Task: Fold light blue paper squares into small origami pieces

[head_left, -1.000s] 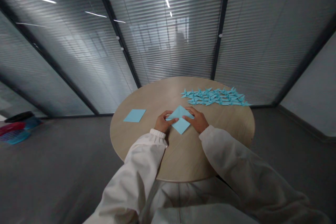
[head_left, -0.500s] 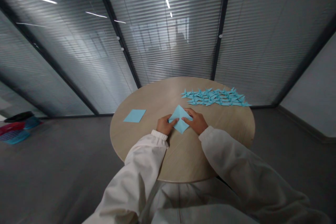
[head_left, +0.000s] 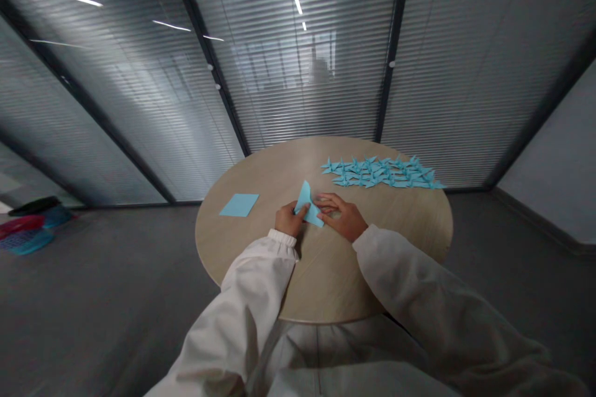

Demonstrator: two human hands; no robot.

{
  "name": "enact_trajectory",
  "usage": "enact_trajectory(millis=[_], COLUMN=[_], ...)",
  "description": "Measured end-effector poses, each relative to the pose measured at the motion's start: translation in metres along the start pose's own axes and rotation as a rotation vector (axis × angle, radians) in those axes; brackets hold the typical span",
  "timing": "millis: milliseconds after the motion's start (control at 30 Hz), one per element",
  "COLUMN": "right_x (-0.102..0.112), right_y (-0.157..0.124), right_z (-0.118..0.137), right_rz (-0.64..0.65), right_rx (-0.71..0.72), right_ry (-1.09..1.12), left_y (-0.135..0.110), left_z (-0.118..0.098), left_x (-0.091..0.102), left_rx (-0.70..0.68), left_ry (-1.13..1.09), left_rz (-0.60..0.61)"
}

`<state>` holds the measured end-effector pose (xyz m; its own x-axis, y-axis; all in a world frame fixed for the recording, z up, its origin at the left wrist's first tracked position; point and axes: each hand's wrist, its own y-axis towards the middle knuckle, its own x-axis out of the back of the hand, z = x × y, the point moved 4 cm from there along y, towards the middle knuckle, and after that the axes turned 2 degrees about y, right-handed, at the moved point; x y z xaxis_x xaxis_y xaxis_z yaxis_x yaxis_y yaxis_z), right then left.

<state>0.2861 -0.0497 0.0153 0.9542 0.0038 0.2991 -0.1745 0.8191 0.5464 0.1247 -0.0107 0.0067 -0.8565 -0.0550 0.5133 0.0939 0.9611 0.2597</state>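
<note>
A light-blue sheet of origami paper [head_left: 305, 197], folded over into a narrow triangle-like shape, is held above the middle of the round table. My left hand [head_left: 289, 219] pinches its left side, thumb on top. At its lower right edge, my right hand [head_left: 342, 216] has thumb and fingertips closed on the paper, the other fingers curled. Flat on the table to the left lies blue paper [head_left: 239, 205]; whether it is one sheet or a stack I cannot tell. Several folded blue paper cranes [head_left: 382, 172] sit in close rows at the back right.
The round wooden table [head_left: 326, 298] stands right in front of me, against a glass partition with blinds [head_left: 298, 111]. Baskets in red and blue [head_left: 28, 236] are on the grey floor at the far left. A white wall [head_left: 559, 161] rises on the right.
The paper has gone from an opened-out diamond to a folded, narrower shape, its right side brought over to the left. My right hand has shifted slightly left with it.
</note>
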Motion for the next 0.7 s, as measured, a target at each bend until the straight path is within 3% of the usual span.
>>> enact_trajectory(millis=[300, 400, 567, 700], right_x=[0.000, 0.000, 0.008, 0.006], right_y=[-0.003, -0.001, 0.002, 0.004], right_z=[0.011, 0.006, -0.009, -0.018], right_rz=[0.053, 0.025, -0.139, -0.086], right_rx=[0.080, 0.039, -0.071, -0.113], right_ry=[-0.126, -0.111, -0.069, -0.099], left_y=[0.001, 0.002, 0.002, -0.002], left_z=[-0.003, -0.002, 0.001, -0.005], left_x=[-0.011, -0.013, -0.012, -0.013], left_rx=[0.182, 0.125, 0.056, 0.027], left_ry=[-0.611, -0.544, -0.381, -0.343], left_rz=[0.070, 0.138, 0.165, 0.206])
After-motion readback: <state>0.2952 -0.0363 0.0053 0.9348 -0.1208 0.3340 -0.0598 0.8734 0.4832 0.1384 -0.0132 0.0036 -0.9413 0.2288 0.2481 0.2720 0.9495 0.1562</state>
